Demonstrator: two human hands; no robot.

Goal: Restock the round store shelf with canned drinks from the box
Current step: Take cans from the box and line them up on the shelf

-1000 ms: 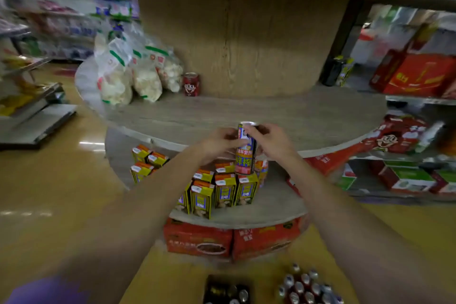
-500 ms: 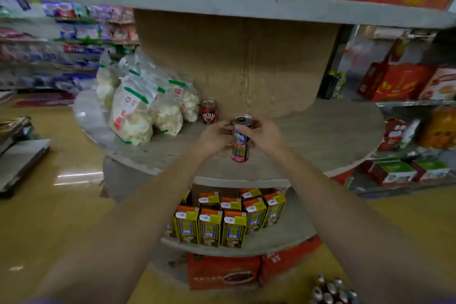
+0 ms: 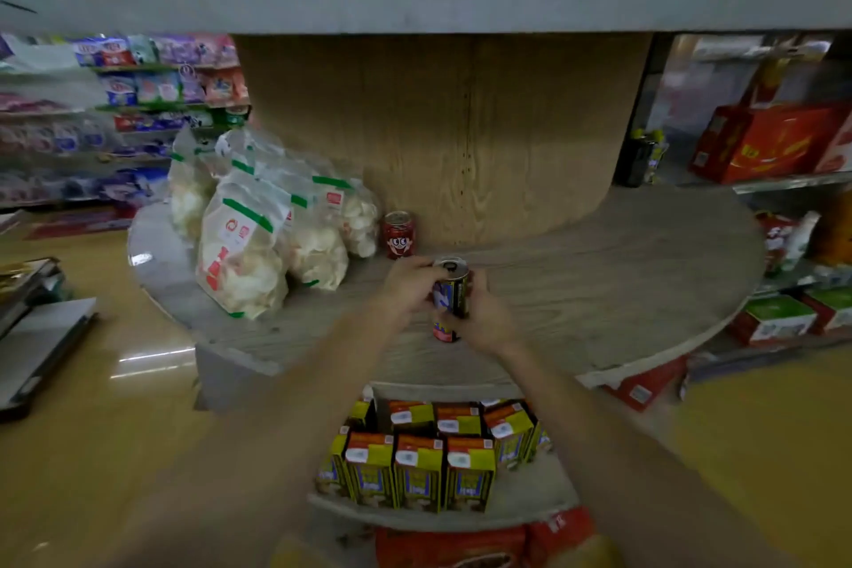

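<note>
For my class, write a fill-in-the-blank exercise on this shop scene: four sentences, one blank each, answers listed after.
1. The can is held by ____ hands at once, the left hand and the right hand.
2. The red can stands beside the wooden ____ of the round shelf.
3. The snack bags lie to the ____ of the red can.
4. The drink cartons stand on the tier ____ the hands.

Answers: both; core; left; below

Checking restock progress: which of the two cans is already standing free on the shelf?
The red can with the cartoon face, by the wooden core; the other can is gripped by both hands.
</note>
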